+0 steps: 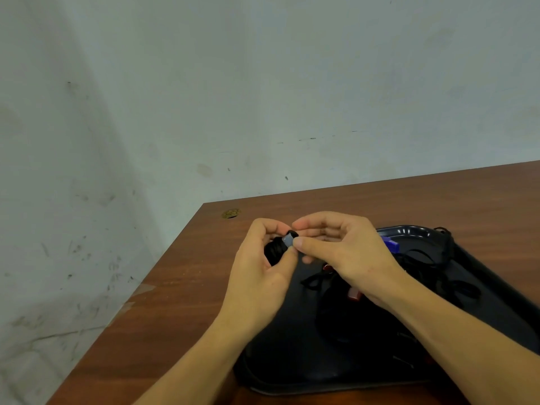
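- Wall [175, 97], pale and scuffed, is filling the upper half of the view behind the work.
- One wooden table [409, 194] is stretching away to the right and carrying everything else. One brass-rimmed hole [230, 213] is showing near its far left corner.
- One dark tray [409, 229] is lying on the table beneath both forearms, with its far rim curving up behind the right hand.
- Two bare hands are meeting above the tray's far left corner. The left hand [263, 276] is curling round a black bundle [273, 250], gripping it firmly. The right hand [344, 249] is pinching a grey tab [288, 240] between thumb and forefinger.
- The single black bundle is hanging clear of the tray. Its long axis is slanting from the left palm at lower left up toward the right.
- The single grey tab is sitting at the bundle's upper right end and pointing straight at the right hand, which is the nearer of the two. Any coming pull or wrap is probably going to run along that slant, with the left hand acting as the anchor.
- Loose black cords [423, 258] are tangling in the tray's right half, too knotted to count.
- Two small red pieces [328, 268] are peeking out below the right hand, the second [354, 294] nearer the wrist.
- One blue piece [391, 246] is resting by the far rim.
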A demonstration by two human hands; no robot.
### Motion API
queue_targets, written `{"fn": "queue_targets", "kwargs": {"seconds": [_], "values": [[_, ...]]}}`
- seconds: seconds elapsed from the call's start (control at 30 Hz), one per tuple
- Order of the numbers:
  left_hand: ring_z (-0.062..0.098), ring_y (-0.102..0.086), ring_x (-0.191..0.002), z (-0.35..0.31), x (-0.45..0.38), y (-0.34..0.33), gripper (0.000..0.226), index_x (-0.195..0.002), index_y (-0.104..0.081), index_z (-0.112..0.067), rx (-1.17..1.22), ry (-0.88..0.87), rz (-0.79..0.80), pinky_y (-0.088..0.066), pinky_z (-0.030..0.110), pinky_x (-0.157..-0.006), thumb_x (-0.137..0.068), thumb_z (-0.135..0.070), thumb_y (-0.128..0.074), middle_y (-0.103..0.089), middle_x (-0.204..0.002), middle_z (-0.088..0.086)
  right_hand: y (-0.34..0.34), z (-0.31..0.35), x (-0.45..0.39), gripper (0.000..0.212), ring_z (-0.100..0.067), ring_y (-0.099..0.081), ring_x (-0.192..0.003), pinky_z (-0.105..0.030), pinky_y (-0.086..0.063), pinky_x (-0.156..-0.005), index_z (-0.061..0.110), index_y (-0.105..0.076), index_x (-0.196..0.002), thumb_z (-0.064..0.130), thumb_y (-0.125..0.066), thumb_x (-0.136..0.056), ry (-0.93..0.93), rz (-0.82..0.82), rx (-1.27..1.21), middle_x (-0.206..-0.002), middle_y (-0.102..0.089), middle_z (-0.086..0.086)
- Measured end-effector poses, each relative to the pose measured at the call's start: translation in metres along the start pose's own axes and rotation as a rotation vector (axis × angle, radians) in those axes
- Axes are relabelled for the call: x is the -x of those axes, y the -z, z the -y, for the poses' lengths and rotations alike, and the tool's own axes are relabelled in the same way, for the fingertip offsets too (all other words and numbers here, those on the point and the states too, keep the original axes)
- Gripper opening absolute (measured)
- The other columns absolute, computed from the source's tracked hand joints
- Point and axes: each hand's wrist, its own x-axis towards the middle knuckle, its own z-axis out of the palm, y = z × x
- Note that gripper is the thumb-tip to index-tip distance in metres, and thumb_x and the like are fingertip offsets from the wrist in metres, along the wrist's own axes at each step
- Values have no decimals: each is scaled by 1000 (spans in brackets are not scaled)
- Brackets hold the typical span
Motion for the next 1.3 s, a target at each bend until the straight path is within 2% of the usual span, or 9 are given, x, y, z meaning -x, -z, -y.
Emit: {"fn": "queue_targets", "kwargs": {"seconds": [0.2, 0.3, 0.43, 0.7, 0.8, 0.9, 1.0, 1.17, 1.3], "values": [[7, -54, -71, 1, 0, 1, 20, -97, -51, -17, -20, -67, 22, -44, 19, -63, -94, -4, -64, -56, -86, -11, 0, 3, 2, 10, -10, -73, -69, -21, -59, -72, 20, -78, -90, 13, -79, -84, 50, -5, 145, -78, -77, 4], [14, -51, -68, -2, 0, 0, 21, -95, -49, -18, -31, -102, 26, -44, 31, -59, -94, -1, -62, -54, -86, -8, -1, 1, 3, 10, -6, -71, -71, -21, -59, -73, 25, -77, -87, 16, -78, -85, 110, -22, 272, -77, -75, 9], [25, -52, -76, -4, 0, -1, 23, -94, -49, -19, -31, -101, 18, -46, 47, -66, -94, 1, -60, -53, -86, -3, -6, -2, 6, 10, -3, -67, -82, -17, -55, -74, 24, -76, -90, 16, -76, -86, 291, -97, 449, -81, -71, 13], [31, -47, -66, -1, 0, 1, 21, -93, -48, -13, 0, -95, 18, -41, 48, -55, -92, 5, -59, -51, -80, 5, -9, -8, 3, 3, -8, -57, -78, -29, -51, -64, 18, -65, -94, 17, -64, -91, 615, -46, 783, -92, -61, 9], [20, -52, -73, 1, -1, 3, 24, -100, -52, -16, 78, -21, 21, -44, 35, -62, -91, 4, -61, -57, -89, 4, -8, -8, 4, 7, -6, -58, -83, -16, -45, -66, 18, -67, -98, 14, -63, -94, 561, 12, 676, -97, -59, 11], [20, -51, -74, -2, -1, 6, 25, -107, -61, -16, 331, 189, 69, -43, 29, -62, -88, -1, -58, -59, -90, 8, -7, -6, 8, 16, -3, -57, -84, -11, -42, -65, 21, -71, -104, 10, -61, -96, 425, 60, 510, -101, -55, 13], [17, -55, -74, -8, -3, 6, 26, -111, -65, -5, 619, 384, 64, -44, 28, -62, -89, -15, -57, -61, -91, 7, -7, -5, 10, 23, -4, -59, -94, -15, -46, -70, 24, -71, -111, 9, -60, -97, 333, 133, 406, -108, -53, 13], [15, -50, -64, -5, -6, 11, 23, -108, -67, -3, 612, 436, -11, -39, 29, -60, -99, -18, -52, -62, -84, 7, -4, -10, 12, 35, 1, -56, -114, -24, -55, -86, 30, -68, -125, 10, -61, -97, 176, 306, 255, -125, -51, 18], [14, -49, -61, -5, -9, 6, 26, -109, -67, 3, 654, 411, 1, -34, 29, -55, -102, -11, -46, -61, -78, 8, -1, -9, 10, 35, -11, -65, -99, -30, -60, -76, 30, -72, -115, 4, -60, -96, 148, 218, 139, -120, -58, 11]]}}
